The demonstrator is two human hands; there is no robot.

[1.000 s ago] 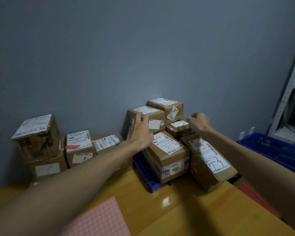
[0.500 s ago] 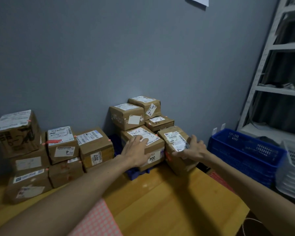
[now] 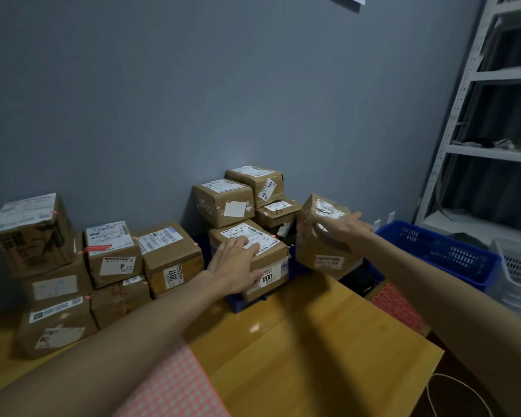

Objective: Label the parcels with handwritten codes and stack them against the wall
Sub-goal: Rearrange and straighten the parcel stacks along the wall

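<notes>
Parcel storeroom, labelled cardboard parcels (image 3: 223, 203) stacked against wall, metal shelving (image 3: 475, 115), blue crate (image 3: 433, 251)

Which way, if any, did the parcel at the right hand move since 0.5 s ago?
Yes. The lifted parcel, held by the right hand, went up and right, away from the 004 parcel, its top now higher.

The person's left hand (image 3: 235, 266) is bare, the back of it smooth with faint knuckle ridges. Behind it a long, slim forearm (image 3: 118, 341) runs uncovered all the way to the lower edge of the view. The right hand (image 3: 346, 228) is likewise bare, its outline softened by blur, and the equally slim right forearm (image 3: 448, 281) behind it shows only uncovered skin to the frame's right edge.
</notes>
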